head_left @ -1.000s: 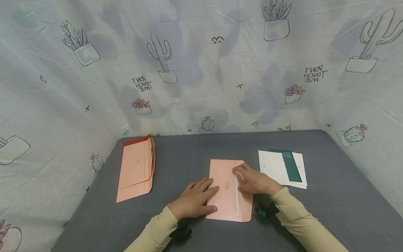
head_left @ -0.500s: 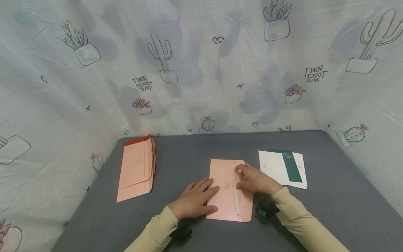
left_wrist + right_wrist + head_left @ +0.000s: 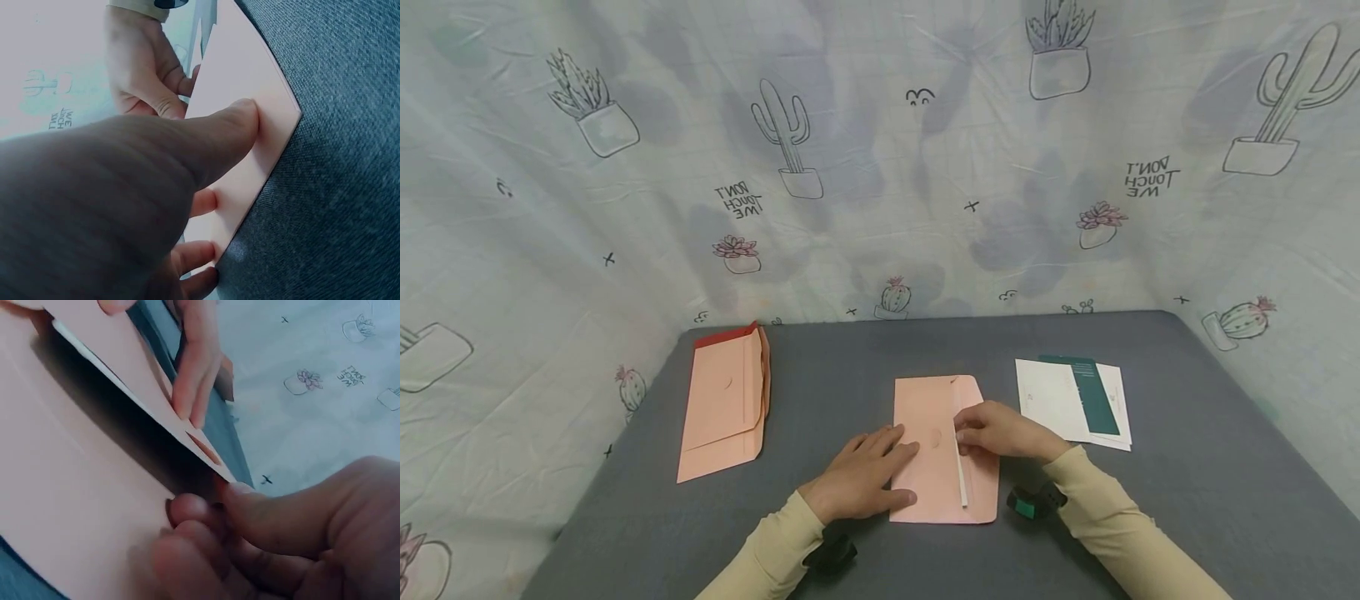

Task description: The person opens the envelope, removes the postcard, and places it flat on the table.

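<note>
A pink paper envelope (image 3: pixel 917 400) lies in front of me, its flap side (image 3: pixel 62 487) to the right. My left hand (image 3: pixel 865 479) rests on its left part with straight, spread fingers; the left wrist view shows the thumb pressing near a corner. My right hand (image 3: pixel 1003 429) pinches the edge of the envelope's mouth between thumb and fingers. That edge carries a narrow white strip (image 3: pixel 115 378) and is lifted, with a dark gap beneath it in the right wrist view. A small thumb notch (image 3: pixel 203 448) shows on the front panel.
More pink envelopes (image 3: pixel 718 400) with a red piece at the top lie at the back left of the grey table (image 3: pixel 835 367). White cards (image 3: pixel 1048 396) and a dark green card (image 3: pixel 1097 396) lie overlapping at the right. A patterned curtain (image 3: pixel 865 167) stands behind.
My right hand has slid down along the envelope's mouth, and the white-stripped edge now leans farther left. The envelope has shifted slightly left. My left hand stays in place.
</note>
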Motion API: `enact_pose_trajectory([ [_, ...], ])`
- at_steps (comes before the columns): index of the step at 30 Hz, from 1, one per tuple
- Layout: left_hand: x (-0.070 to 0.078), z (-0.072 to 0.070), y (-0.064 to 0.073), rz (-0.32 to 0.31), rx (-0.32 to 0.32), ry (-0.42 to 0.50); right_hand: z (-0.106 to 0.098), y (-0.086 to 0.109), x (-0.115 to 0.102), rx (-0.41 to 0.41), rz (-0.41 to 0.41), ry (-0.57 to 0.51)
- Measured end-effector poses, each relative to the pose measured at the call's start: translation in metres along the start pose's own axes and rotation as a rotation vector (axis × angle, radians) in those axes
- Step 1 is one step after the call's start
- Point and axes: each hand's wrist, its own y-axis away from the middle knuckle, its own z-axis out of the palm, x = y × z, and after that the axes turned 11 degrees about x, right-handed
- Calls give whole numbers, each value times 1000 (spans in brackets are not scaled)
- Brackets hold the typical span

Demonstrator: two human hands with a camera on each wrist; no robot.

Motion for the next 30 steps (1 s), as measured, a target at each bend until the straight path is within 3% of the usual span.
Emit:
enact_pose_trajectory([
  [5,1,0,0,-5,5,-3,4,-1,3,-38,184,-303],
  [8,1,-1,1,-8,3,1,7,-1,4,-7,244,-376],
  [15,0,0,1,-4,8,7,15,-2,0,105,269,-366],
  [30,0,0,1,3,18,10,19,-4,-3,161,323,-329],
])
